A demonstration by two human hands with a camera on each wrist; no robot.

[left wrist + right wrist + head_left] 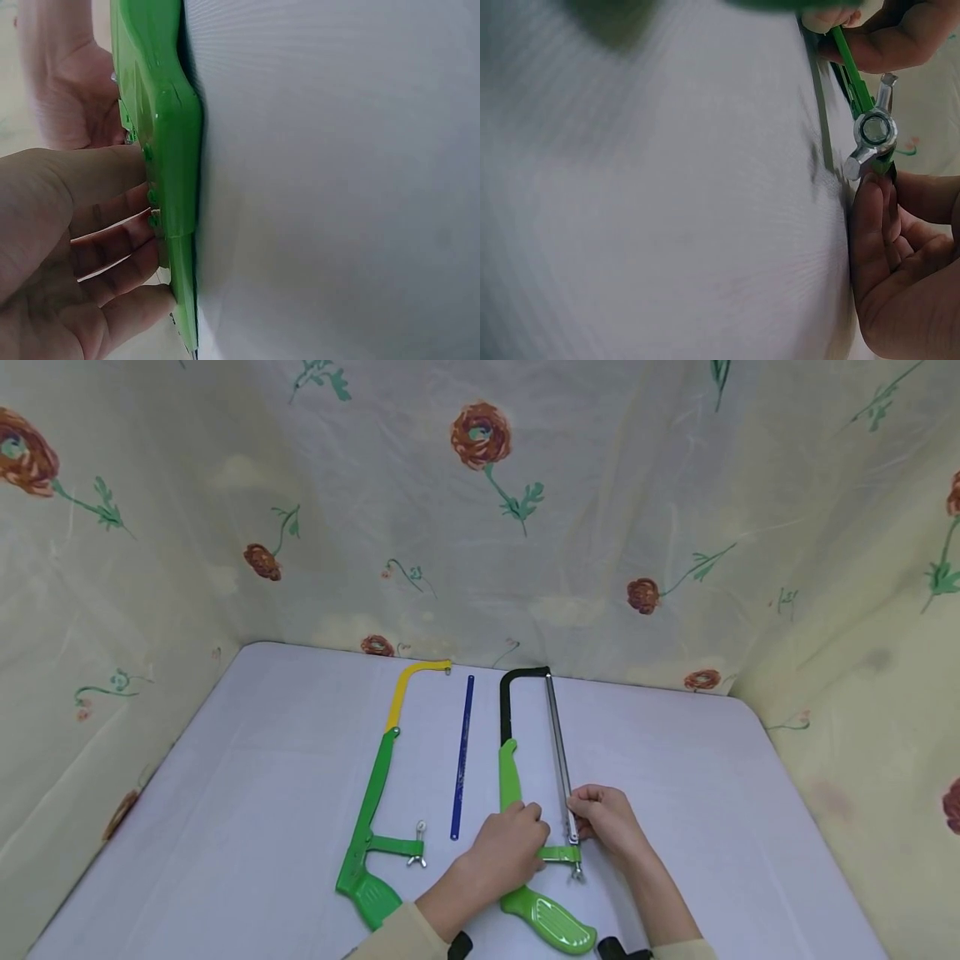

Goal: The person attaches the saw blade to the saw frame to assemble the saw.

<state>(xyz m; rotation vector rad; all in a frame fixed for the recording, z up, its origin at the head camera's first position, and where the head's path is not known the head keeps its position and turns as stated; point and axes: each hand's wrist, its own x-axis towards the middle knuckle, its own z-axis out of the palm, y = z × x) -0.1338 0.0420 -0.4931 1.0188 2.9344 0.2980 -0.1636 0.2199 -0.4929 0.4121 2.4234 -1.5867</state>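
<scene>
A light green and black hacksaw point(556, 922) lies on the table, its grey blade point(558, 735) running along the right side. My left hand point(501, 852) grips the green frame above the handle; in the left wrist view, thumb and fingers point(105, 174) hold the frame's edge. With my right hand point(611, 822) I pinch the blade's near end, just above the green crossarm point(557, 854). A silver wing nut point(874, 129) stands close to the right fingertips in the right wrist view. The fingers partly hide the blade's near end.
Left of the hands lies a second hacksaw point(372, 793), green and yellow, with no blade across it. A loose blue blade point(462, 760) rests between the two saws. The white-covered table point(247, 777) meets flower-patterned curtains point(585, 527) at the back and sides.
</scene>
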